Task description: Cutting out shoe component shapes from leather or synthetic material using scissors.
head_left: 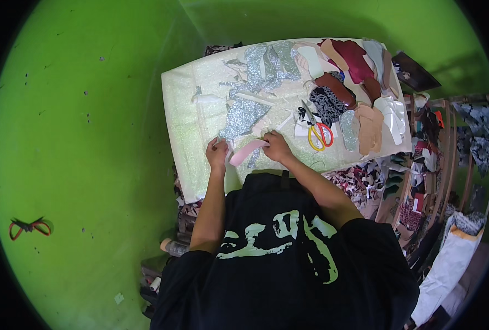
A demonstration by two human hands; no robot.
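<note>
My right hand (276, 147) pinches one end of a curved pink strip (247, 153), which arches over the near edge of the table. Its other end hangs free, close to my left hand (217, 152). The fingers of that hand are drawn together beside the lower corner of a silver glitter sheet (244, 117); what they hold, if anything, is too small to make out. To the right of my right hand lie scissors (319, 135) with one yellow and one red handle, blades pointing away from me.
The white-covered table (187, 121) carries a dark patterned bundle (328, 107), a brown piece (337, 89), tan cut pieces (370, 128) and dark red material (356, 60). Fabric scraps (357, 184) are heaped below its near right edge. A green wall (90, 137) rises at left.
</note>
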